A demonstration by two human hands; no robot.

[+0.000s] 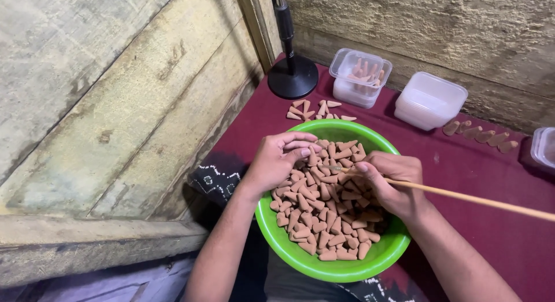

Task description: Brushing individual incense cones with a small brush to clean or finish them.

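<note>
left hand (276,158): fingers pinched on one clay cone (313,158) over green bowl (324,266) | right hand (392,180): closed around thin stick (462,196), tip angled into cone heap for probing | lidless tub (359,78) near, ready for cones

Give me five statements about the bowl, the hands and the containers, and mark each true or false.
1. The green bowl holds brown cones. True.
2. The right hand holds a thin wooden stick. True.
3. The left hand rests on the black stand base. False: it is at the cones in the bowl.
4. Both clear plastic containers are empty. False: the left container holds some cones.
5. Loose cones lie on the maroon cloth. True.
</note>
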